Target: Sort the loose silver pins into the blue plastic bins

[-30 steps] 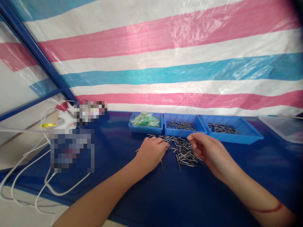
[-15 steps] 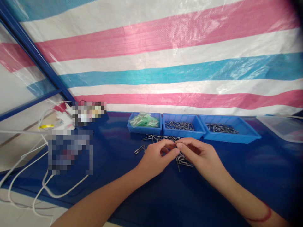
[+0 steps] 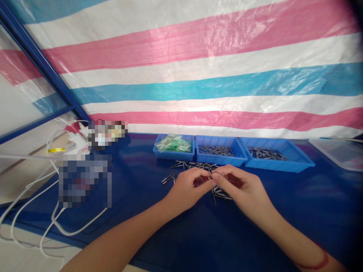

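Note:
My left hand (image 3: 190, 189) and my right hand (image 3: 247, 186) meet at their fingertips above a loose pile of metal blind rivets (image 3: 222, 194). Thumb and fingers are pinched together on both; whatever lies between them is too small and covered to make out. More rivets are strewn on the blue table (image 3: 181, 240) behind the hands and just left of them. Behind the pile stand a middle blue bin (image 3: 221, 160) with rivets inside and a right blue bin (image 3: 279, 165) with darker, similar metal pieces.
At the left of the row, a blue bin (image 3: 172, 155) contains green-and-clear plastic packets (image 3: 176, 144). A clear plastic lid or tray (image 3: 337, 156) lies far right. White cables (image 3: 76, 233) and blurred-out items occupy the left side. A striped plastic sheet (image 3: 198, 90) hangs behind the table.
Both hands stay pinched together over the pile, with only a slight shift of the right hand to the right. The whole view has moved a little; bins and rivets look the same.

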{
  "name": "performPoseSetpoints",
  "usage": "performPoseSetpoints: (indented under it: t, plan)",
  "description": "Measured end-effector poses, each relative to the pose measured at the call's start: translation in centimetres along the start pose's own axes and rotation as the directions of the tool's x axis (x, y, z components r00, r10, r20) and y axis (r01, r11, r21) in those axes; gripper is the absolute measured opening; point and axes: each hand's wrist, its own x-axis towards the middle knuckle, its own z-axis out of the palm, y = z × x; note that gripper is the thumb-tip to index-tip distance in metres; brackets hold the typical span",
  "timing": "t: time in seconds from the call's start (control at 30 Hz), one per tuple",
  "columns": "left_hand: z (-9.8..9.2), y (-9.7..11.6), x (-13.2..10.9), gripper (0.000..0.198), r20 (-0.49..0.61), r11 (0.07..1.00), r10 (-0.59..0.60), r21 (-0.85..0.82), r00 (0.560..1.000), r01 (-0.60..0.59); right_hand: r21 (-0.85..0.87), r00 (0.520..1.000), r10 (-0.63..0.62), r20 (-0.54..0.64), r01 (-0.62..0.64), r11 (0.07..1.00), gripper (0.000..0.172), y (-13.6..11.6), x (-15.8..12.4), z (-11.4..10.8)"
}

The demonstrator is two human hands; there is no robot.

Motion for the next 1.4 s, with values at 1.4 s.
performPoseSetpoints:
  t: [1.4]
  plan:
    - [0.8, -1.3, -0.4, 0.020, 0.437, 0.495, 0.339, 0.670, 0.833, -0.553, -0.845, 0.881, -0.467, -0.074, 0.194, 0.499, 0.020, 1.8, 2.9, -5.6]
